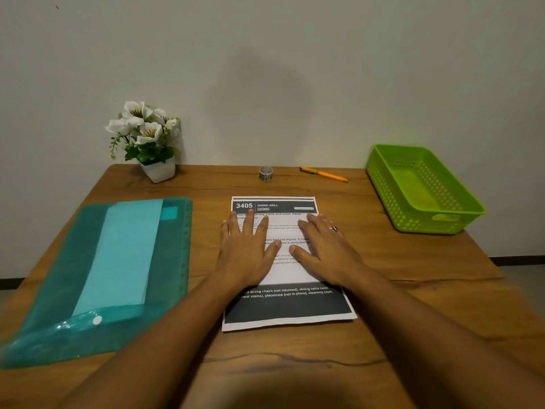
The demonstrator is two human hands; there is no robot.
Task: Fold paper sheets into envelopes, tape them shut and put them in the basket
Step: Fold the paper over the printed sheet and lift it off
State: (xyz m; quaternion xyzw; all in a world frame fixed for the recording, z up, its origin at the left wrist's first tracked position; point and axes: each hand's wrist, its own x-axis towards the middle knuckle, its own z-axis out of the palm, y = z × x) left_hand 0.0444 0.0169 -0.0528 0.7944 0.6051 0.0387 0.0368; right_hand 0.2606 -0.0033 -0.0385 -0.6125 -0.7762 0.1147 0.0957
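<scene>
On sheet (287,305): "3405 DINING AREA"

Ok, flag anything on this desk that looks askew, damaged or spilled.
Nothing stands out. The printed white paper sheet lies flat under the left hand and right hand; the green perforated plastic basket stands upright; the teal plastic folder merely lies angled.

The left hand (244,249) and right hand (327,249) lie flat over the middle of the printed sheet (283,308) and hide much of its body text. The small lines showing between the fingers are too blurred to read. Both forearms run out past the lower edge of the view. The teal folder (59,290) blurs at its near corner by the left edge, and its flap covers the near end of the pale paper (124,255) inside. The pattern on the tape roll (266,173) is too small to tell.
</scene>
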